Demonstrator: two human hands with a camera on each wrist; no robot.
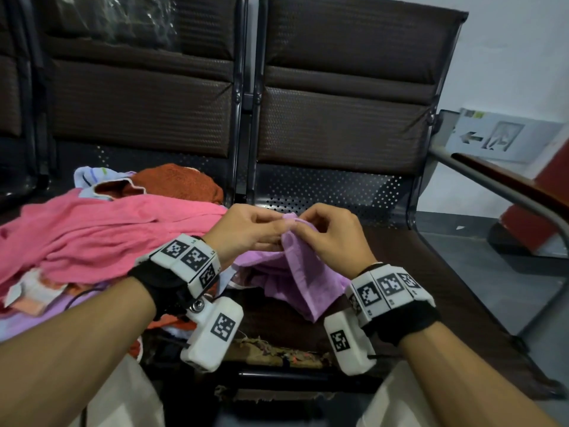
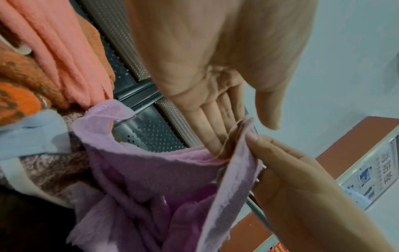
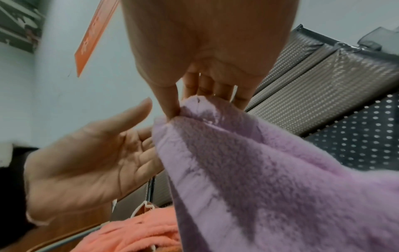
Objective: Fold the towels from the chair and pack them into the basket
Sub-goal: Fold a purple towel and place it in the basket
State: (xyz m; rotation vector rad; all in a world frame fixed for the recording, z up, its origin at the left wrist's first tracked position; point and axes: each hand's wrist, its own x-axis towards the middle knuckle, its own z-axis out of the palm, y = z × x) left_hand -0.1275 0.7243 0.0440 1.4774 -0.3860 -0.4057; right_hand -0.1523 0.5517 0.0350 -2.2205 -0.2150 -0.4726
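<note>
A lilac towel (image 1: 304, 278) hangs over the right chair seat (image 1: 431, 288), lifted by its top edge. My right hand (image 1: 300, 224) pinches that edge between thumb and fingers; the right wrist view shows the pinch (image 3: 179, 109) on the fluffy lilac towel (image 3: 259, 170). My left hand (image 1: 277, 229) is right beside it. Its fingers (image 2: 211, 129) lie straight against the back of the lilac towel (image 2: 162, 179) and the thumb stands apart from it. The basket is in none of the views.
A heap of towels covers the left seat: a pink towel (image 1: 107, 232), a rust one (image 1: 181, 180) and a pale striped one (image 1: 89, 177). A metal armrest (image 1: 492, 183) bounds the right seat. The seat's front edge (image 1: 277, 354) is frayed.
</note>
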